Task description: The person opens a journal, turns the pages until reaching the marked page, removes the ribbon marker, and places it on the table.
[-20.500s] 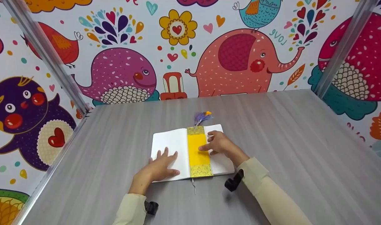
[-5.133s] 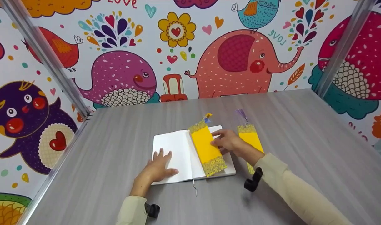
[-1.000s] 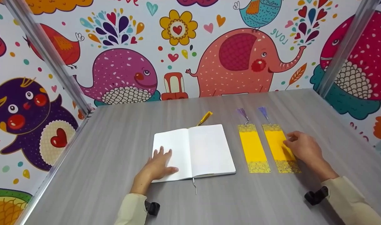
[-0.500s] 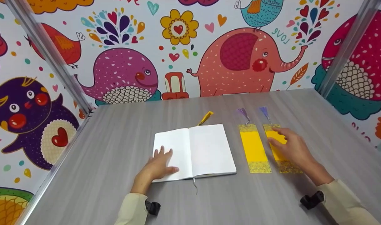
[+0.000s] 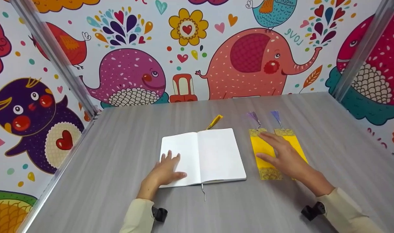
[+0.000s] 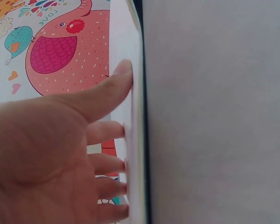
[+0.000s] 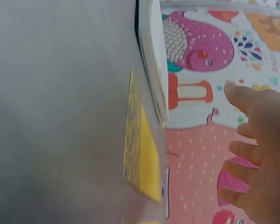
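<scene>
Left hand (image 5: 164,173) rested, fingers spread, on open notebook (image 5: 221,155), right hand (image 5: 287,158) hung empty, fingers extended, above two yellow bookmarks (image 5: 260,146), yellow tassel (image 5: 215,122) poked from notebook's far edge, beyond and between both hands.

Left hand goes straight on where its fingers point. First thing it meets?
First, more of the open notebook that the left hand already touches; beyond its far edge, the table, then probably the printed wall. Depth there is hard to judge.
</scene>
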Motion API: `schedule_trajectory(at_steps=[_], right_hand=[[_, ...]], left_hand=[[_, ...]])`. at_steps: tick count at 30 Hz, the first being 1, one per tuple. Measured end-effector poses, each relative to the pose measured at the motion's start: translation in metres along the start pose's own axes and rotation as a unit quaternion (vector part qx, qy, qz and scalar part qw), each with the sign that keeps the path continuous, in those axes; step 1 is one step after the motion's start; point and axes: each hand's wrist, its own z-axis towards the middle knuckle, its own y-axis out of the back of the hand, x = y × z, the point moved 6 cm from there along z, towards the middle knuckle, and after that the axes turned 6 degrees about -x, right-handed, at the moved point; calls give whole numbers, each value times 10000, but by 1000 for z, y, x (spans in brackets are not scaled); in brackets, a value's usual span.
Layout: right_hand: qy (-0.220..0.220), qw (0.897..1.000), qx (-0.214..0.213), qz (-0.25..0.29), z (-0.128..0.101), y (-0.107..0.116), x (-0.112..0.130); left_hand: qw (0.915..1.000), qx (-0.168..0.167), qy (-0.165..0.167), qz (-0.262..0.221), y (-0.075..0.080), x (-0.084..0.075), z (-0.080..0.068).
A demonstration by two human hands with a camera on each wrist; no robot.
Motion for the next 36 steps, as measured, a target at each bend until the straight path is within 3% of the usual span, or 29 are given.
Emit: schedule_trajectory(at_steps=[13, 30, 36], right_hand=[[952, 9944, 458, -53, 2, -29, 44], [1471, 9797, 1356, -126, 3, -67, 69], [1347, 9748, 1777, -26, 3, -80, 69]], left_hand=[[9998, -3, 202, -37, -2, 1, 1], [10000, 5, 83, 1, 1, -1, 0], [9999, 0, 100, 10, 0, 1, 0]])
